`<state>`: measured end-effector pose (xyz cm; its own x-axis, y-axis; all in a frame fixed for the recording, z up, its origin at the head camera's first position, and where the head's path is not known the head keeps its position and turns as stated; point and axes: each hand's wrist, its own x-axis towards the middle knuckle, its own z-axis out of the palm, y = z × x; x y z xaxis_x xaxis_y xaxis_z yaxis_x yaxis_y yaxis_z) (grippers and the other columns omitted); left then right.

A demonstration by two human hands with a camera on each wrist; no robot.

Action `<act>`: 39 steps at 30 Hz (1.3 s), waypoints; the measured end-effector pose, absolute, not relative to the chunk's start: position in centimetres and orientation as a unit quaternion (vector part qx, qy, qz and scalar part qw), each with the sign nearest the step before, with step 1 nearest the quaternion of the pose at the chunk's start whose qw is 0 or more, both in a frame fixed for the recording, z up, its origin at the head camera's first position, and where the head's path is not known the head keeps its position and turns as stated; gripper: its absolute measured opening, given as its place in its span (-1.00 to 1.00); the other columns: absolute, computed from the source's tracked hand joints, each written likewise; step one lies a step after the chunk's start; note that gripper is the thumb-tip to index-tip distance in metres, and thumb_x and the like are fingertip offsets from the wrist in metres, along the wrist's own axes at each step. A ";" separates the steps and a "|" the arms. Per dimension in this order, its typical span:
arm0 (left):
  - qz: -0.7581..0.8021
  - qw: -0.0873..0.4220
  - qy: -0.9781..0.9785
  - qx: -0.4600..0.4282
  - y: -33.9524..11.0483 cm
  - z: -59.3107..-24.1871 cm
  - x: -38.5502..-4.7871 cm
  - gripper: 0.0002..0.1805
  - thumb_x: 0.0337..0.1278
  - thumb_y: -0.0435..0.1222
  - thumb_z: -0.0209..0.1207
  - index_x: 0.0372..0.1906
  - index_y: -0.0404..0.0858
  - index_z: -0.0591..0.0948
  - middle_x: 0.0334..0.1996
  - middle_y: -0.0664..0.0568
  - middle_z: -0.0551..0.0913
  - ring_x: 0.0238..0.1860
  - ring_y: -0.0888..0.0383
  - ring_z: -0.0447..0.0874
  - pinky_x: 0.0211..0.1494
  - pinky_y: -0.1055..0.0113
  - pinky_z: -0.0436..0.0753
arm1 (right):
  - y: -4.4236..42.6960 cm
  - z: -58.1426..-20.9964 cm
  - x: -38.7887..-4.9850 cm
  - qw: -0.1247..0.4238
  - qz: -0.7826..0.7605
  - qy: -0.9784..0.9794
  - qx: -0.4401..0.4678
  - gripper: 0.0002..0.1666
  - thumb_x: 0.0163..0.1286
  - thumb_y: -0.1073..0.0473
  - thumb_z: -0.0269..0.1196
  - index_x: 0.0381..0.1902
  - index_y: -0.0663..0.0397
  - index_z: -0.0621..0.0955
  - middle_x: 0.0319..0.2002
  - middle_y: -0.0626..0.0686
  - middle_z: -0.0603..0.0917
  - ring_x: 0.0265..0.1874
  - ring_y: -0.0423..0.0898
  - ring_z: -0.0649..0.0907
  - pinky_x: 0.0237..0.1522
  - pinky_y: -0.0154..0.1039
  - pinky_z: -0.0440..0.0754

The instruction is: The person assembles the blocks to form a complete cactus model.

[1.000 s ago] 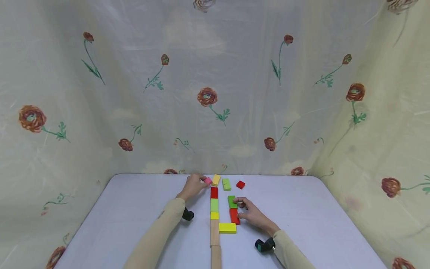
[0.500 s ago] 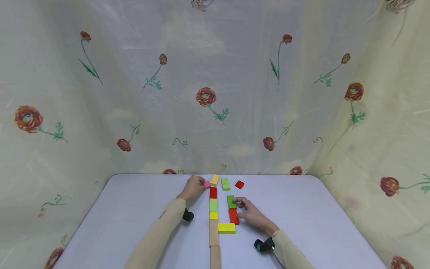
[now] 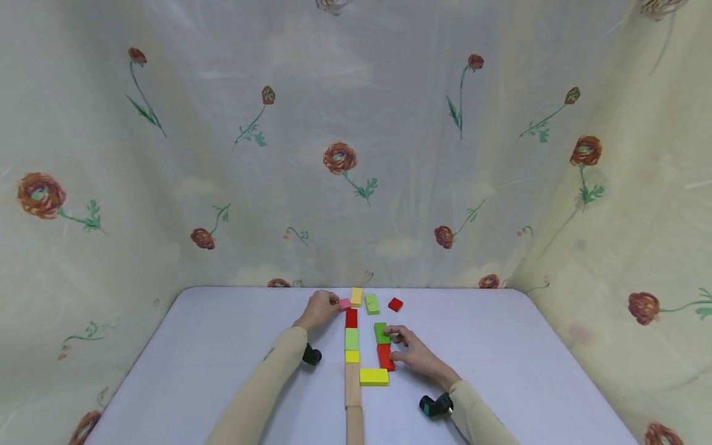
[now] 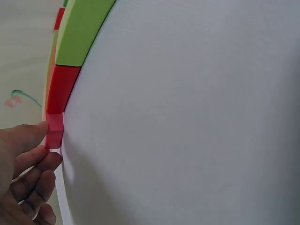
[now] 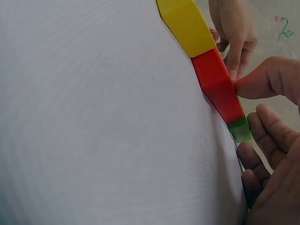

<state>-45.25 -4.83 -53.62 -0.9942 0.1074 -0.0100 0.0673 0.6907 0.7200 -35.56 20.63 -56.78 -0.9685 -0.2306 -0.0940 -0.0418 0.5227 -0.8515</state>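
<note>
My left hand (image 3: 319, 309) pinches a small pink block (image 3: 345, 304) at the far end of a row of blocks. In the left wrist view the thumb and a fingertip meet the pink block (image 4: 55, 137), just beyond a red block (image 4: 63, 88). My right hand (image 3: 417, 353) rests beside a second, shorter line, its index finger at a green block (image 3: 381, 332) and its thumb at a red block (image 3: 384, 358). The right wrist view has the thumb touching the red block (image 5: 218, 84), fingers loosely bent near the green block (image 5: 239, 129).
Two plain wooden blocks (image 3: 353, 384) run toward the near table edge, below the row's yellow block (image 3: 352, 356). A yellow block (image 3: 374, 377) lies crosswise beside them. Farther back lie a pale yellow block (image 3: 356, 296), a light green block (image 3: 372, 304) and a red block (image 3: 395, 304).
The left hand has drawn the pink block slightly nearer and turned it straighter, bringing it to the row's far end. The pale yellow block has turned slightly. The right hand keeps its place.
</note>
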 end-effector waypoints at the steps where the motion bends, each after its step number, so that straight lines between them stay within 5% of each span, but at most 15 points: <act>1: 0.389 0.026 0.920 0.048 -4.7 -53.5 -45.3 -0.69 0.19 -0.27 0.27 0.01 -0.30 0.66 -0.13 -0.08 0.66 -0.14 0.08 0.55 0.06 0.21 0.63 | 20.6 -56.8 -35.6 0.099 -0.484 0.866 -0.079 -0.40 0.20 0.22 0.32 0.20 -0.18 0.43 0.12 0.05 0.44 0.14 0.04 0.37 0.19 0.14 0.38; 39: 0.381 0.081 0.913 0.123 -4.1 -52.7 -46.8 -0.71 0.23 -0.37 0.21 0.05 -0.22 0.67 -0.03 -0.06 0.62 -0.09 0.07 0.49 0.06 0.22 0.59 | 20.8 -56.8 -35.5 0.094 -0.483 0.866 -0.093 -0.41 0.20 0.26 0.29 0.19 -0.11 0.44 0.13 0.03 0.47 0.11 0.01 0.39 0.16 0.06 0.40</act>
